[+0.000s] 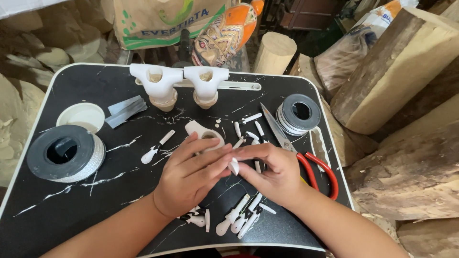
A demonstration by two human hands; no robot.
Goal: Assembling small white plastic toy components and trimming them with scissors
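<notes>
Here a small white peg (pixel 234 166) sits pinched between the fingertips of both hands, just above the middle of the black desk (pixel 71 210). The left hand (pixel 191 174) grips it from the left, fingers stretched flat; the right hand (pixel 272 172) grips it from the right, fingers curled. More white pegs (pixel 239 217) lie scattered below and behind the hands. Red-handled scissors (pixel 306 160) lie just right of the right hand. Two cord spools (pixel 64 153) sit at the desk's sides, and two white holders (pixel 160 83) stand at the back.
</notes>
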